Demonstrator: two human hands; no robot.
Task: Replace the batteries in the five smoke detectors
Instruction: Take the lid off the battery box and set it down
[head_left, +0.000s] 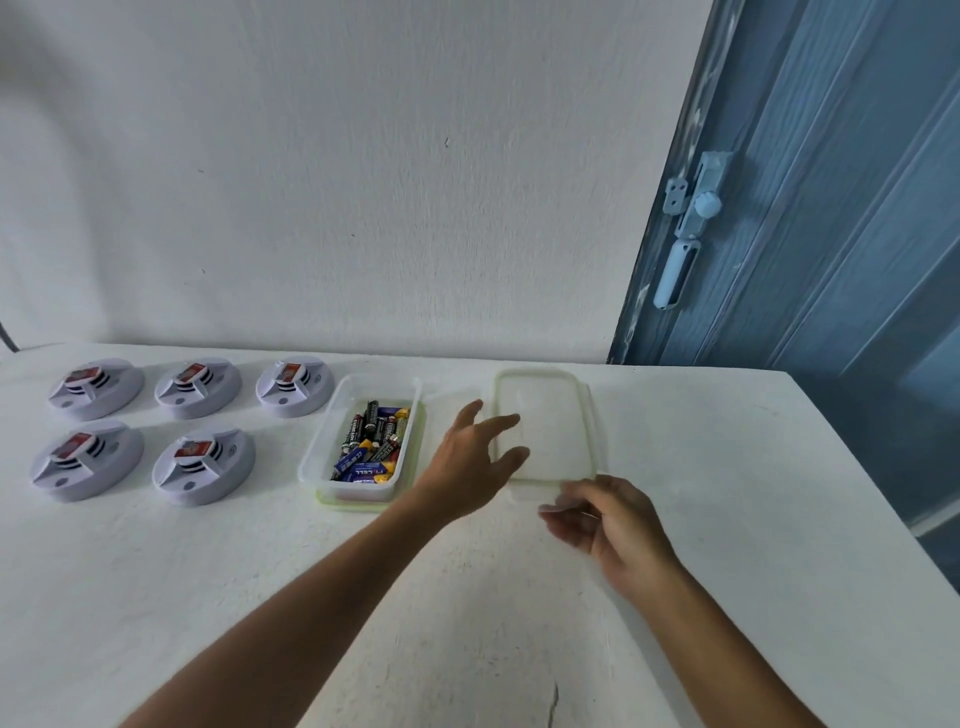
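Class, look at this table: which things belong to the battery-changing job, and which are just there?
Belongs to the job:
five smoke detectors
batteries
open plastic box holding them
box lid, lying flat beside it

Just there:
blue door
door latch
white wall

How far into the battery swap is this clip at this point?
Early. Done: the lid is off and lies on the table, right of the open battery box. In hand: nothing; the left hand and right hand hover open by the lid. Left: all five smoke detectors sit untouched in two rows.
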